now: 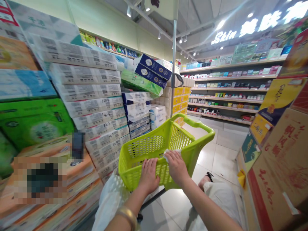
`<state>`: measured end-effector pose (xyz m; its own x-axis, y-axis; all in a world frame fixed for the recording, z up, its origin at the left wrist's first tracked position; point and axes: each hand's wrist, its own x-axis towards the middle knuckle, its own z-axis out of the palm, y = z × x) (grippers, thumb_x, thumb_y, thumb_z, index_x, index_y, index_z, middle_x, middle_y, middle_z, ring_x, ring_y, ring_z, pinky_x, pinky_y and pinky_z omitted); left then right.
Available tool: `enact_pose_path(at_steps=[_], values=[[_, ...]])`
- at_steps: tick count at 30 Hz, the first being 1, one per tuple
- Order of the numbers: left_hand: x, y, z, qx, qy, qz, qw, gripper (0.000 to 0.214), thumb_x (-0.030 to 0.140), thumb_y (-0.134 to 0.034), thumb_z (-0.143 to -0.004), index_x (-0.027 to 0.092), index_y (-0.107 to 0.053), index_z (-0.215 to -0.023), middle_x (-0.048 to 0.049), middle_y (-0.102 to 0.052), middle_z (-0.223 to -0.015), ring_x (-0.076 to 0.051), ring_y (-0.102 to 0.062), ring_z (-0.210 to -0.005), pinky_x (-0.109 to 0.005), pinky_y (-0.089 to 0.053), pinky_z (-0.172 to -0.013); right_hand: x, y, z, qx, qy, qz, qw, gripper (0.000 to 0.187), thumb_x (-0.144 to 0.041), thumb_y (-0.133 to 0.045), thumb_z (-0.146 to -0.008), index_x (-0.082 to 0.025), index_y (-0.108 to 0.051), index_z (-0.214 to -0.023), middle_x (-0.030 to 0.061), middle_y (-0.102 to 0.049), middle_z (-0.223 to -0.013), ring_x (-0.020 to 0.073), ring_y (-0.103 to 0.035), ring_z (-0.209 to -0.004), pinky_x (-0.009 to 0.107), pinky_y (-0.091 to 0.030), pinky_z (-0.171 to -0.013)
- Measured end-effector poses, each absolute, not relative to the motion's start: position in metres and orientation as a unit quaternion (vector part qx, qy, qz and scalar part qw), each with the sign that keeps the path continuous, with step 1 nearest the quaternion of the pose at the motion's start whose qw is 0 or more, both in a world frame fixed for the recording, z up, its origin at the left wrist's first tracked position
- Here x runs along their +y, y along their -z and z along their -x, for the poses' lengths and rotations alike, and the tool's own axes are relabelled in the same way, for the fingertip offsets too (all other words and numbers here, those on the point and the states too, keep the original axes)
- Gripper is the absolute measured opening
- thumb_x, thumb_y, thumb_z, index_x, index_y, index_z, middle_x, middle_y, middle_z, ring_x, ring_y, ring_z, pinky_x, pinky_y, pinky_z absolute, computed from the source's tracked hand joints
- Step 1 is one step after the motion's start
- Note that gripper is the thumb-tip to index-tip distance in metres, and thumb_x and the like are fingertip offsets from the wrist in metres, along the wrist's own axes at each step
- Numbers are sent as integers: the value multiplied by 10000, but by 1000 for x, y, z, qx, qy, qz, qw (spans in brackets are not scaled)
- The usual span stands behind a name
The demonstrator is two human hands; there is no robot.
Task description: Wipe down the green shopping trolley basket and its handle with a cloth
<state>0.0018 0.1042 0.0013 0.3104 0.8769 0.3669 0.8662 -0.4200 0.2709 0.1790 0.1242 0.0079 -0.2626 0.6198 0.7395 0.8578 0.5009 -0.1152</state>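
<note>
The green cart (164,169) stands right in front of me, touching both my hands. My left hand (149,173) grips its near rim, fingers side by side and hooked over the top, thumb against the cart's outer wall; a gold bangle (127,215) circles that wrist. My right hand (175,165) lies farther along the same rim, closer to the cart's handle (192,122). Its fingers are bent together over a crumpled white wipe (166,156), pinning it to the cart's rim, so the wipe sits under my fingertips with only its edges showing. A white plastic bag (108,195) bunches beside the cart's near-left corner. Stacked pale packs (93,89) rise left of the cart, cartons (276,154) stand right of it, and stocked shelves (228,77) stretch beyond it.
</note>
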Motion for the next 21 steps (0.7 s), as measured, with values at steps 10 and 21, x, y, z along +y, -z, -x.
enact_pose_path(at_steps=[10,21], values=[[103,-1,0,530,-246,-811,13,693,183,-481,-649,155,-397,-1336,-123,-534,-1300,-268,-420,-1268,-502,-164,-1159,134,-33,-265,-688,230,554,409,428,-42,-385,-805,-163,-611,-1148,90,-636,-1194,240,-486,-1223,437,-326,-1074],[104,-2,3,533,-236,-812,24,715,157,-488,-622,143,-411,-1333,-127,-528,-1313,-272,-414,-1280,-509,-171,-1162,124,-19,-192,-802,151,455,355,401,-22,-450,-798,-204,-625,-1109,68,-672,-1117,202,-567,-1092,366,-369,-1040]])
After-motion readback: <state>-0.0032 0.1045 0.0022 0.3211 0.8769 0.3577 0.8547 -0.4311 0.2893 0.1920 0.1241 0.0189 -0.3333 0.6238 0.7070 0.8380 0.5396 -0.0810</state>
